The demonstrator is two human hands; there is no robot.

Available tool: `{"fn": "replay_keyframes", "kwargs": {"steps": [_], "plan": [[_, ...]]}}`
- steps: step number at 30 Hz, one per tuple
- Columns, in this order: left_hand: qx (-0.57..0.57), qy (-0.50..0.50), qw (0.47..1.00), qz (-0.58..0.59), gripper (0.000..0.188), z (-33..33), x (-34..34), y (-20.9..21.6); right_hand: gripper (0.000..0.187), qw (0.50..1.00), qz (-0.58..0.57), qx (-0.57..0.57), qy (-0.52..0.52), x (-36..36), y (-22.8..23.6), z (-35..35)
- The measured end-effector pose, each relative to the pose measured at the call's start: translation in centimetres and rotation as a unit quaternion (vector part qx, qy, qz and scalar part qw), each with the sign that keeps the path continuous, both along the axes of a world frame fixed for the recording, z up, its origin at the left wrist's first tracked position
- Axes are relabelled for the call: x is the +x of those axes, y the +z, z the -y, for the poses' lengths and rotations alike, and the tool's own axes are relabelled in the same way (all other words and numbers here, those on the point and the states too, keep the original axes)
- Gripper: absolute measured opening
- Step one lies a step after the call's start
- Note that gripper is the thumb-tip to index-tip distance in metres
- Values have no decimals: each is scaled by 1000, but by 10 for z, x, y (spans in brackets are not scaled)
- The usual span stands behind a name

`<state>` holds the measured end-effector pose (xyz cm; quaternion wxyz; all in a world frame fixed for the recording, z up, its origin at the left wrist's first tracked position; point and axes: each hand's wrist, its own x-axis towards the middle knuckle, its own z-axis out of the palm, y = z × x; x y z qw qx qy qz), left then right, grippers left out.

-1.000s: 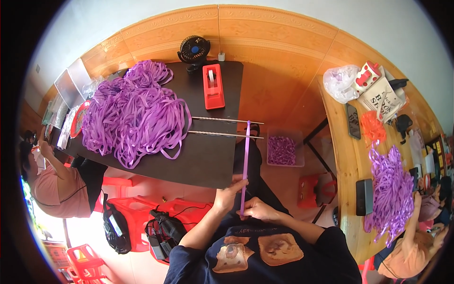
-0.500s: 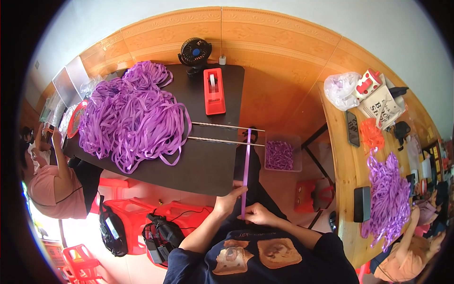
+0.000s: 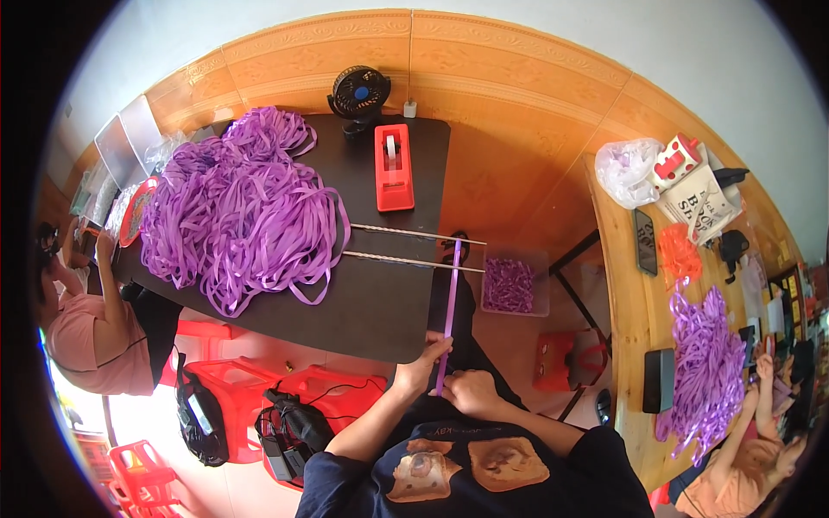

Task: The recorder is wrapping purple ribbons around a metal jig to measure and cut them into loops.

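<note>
Little has shifted since the earlier frame: left hand (image 3: pixel 420 367) and right hand (image 3: pixel 466 390), each grip clamped on the purple ribbon strip (image 3: pixel 450 302), keep it taut from the two metal rods (image 3: pixel 414 246) past the black counter (image 3: pixel 380 302) edge.

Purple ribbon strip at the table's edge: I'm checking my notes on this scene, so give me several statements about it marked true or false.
1. Both hands, left hand and right hand, hold the purple strip. True.
2. The strip runs over two thin rods sticking out past the black table. True.
3. The red tape dispenser lies on the floor. False: it sits on the black table.
4. The big ribbon pile is orange. False: it is purple.
5. A small black fan stands at the table's far edge. True.
</note>
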<state>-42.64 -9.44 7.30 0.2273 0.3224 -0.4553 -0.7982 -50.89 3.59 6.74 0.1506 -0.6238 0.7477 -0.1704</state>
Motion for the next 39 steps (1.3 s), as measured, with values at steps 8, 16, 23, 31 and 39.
{"fn": "replay_keyframes", "kwargs": {"steps": [8, 16, 23, 31, 39], "plan": [[-26, -10, 1000, 12, 8, -1, 0, 0, 26, 995, -10, -81, 53, -18, 4, -4], [10, -10, 1000, -9, 10, 1, 6, 7, 34, 903, -153, -401, -30, -79, 67, 58], [48, 4, 998, -38, 7, -3, 7, 17, 25, 857, -267, -430, 101, -94, 72, 88], [119, -8, 984, -133, 9, -6, 8, 11, 32, 853, -268, -440, 89, -73, 67, 79], [171, -43, 958, -226, 14, -5, 10, 12, 33, 856, -242, -445, 106, -65, 85, 73]]}}
